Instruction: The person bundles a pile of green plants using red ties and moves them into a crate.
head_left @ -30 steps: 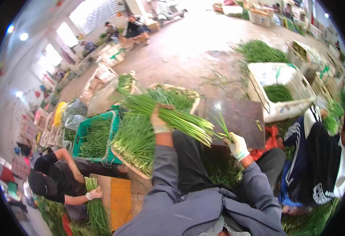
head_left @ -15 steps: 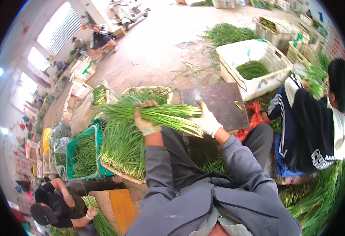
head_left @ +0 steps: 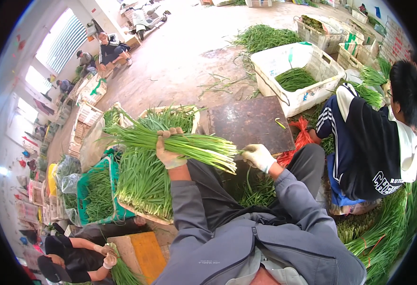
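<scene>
My gloved left hand (head_left: 170,151) is wrapped round a thick bunch of garlic chives (head_left: 201,148). The green leaves point left, and the pale cut ends point right. Just beyond those ends, my gloved right hand (head_left: 258,157) has its fingers pinched together on a thin chive strand, part of which hangs below the fingers. Under the bunch, on the left, stands a crate heaped with more chives (head_left: 144,183). Loose green leaves (head_left: 258,192) lie low between my knees.
A dark square board (head_left: 249,124) lies ahead, with a red plastic bag (head_left: 301,140) beside it. Beyond is a large white crate (head_left: 270,80); a green crate (head_left: 81,194) stands left. Co-workers sit close on the right (head_left: 360,142) and lower left (head_left: 82,259).
My right hand has drawn off the pale ends of the bunch, slightly right and down, and its fingers have closed. My left hand keeps its hold. The whole view has shifted slightly.
</scene>
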A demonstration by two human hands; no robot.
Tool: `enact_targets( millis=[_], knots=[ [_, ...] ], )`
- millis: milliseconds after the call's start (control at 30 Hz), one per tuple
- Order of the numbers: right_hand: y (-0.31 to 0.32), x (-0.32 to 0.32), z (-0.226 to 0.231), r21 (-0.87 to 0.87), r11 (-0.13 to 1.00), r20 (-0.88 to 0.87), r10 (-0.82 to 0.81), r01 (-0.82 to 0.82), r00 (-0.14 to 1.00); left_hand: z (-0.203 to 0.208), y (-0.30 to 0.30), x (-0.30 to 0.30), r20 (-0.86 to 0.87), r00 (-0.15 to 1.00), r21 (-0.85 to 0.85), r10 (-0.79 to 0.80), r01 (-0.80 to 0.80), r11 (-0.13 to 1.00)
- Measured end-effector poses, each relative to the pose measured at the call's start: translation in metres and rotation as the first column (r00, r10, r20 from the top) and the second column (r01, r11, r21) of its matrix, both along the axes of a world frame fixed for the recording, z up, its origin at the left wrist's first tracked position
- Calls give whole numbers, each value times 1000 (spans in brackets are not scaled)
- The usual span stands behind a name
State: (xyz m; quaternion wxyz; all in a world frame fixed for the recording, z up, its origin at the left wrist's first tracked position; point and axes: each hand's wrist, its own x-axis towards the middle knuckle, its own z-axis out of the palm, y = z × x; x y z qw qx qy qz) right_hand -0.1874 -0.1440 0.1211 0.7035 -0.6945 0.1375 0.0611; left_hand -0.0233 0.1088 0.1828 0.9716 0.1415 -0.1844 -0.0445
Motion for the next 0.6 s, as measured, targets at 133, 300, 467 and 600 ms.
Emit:
enact_targets(
  millis=[133,300,467,600],
  knots=[
    [-39,-11,-48,-585,687,-245,357,-431,901,8,13,10,117,992,36,36,-41,999],
    [-18,-1,-2,-724,686,197,303,-70,932,7,18,-1,141,990,23,-19,16,1000],
    [18,19,63,-580,797,641,320,168,697,0,-3,-11,178,984,19,-5,1,1000],
    [28,18,66,-579,785,627,256,221,736,-5,-3,-9,170,985,68,5,-17,998]
  ],
)
